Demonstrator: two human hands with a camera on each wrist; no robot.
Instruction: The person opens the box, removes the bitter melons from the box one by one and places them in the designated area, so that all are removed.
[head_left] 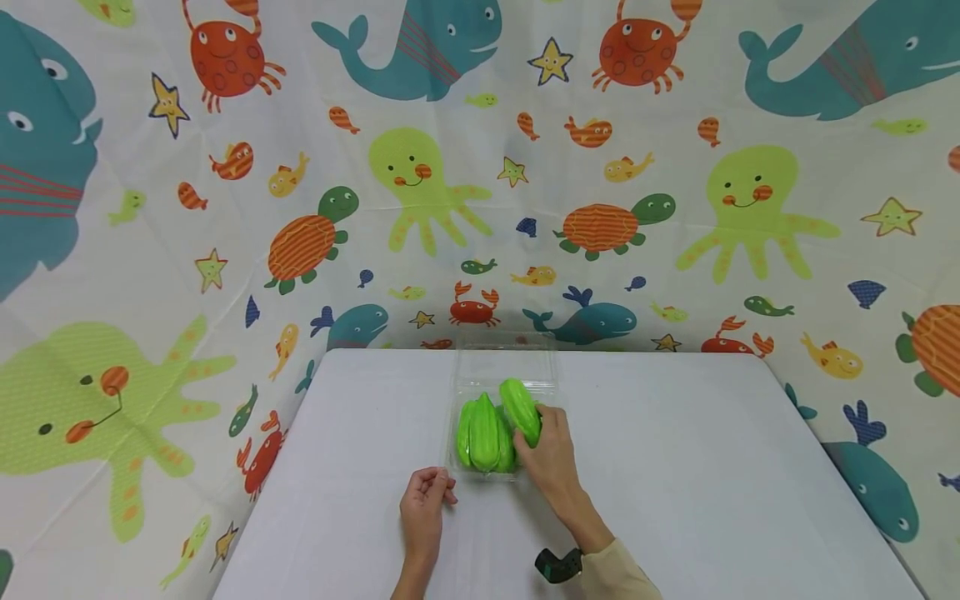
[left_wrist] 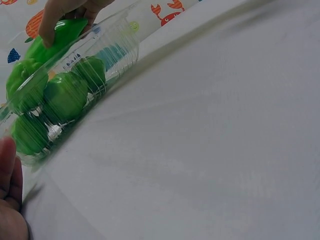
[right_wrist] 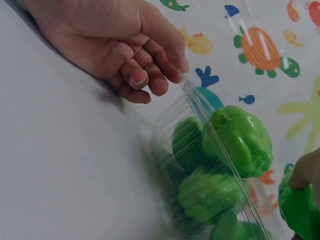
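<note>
A clear plastic box stands on the white table with several shiny, ribbed green peppers in it. My right hand grips one green pepper between thumb and fingers, over the right side of the box. In the left wrist view this held pepper sits above the rim, tilted. My left hand is at the box's near left corner. The right wrist view shows the left hand pinching the box rim with thumb and index finger, the other fingers loosely curled.
The box's clear lid is folded back toward the far table edge. White cloth covers the table. Behind and beside it hangs a curtain printed with sea animals. A dark device is by the right wrist.
</note>
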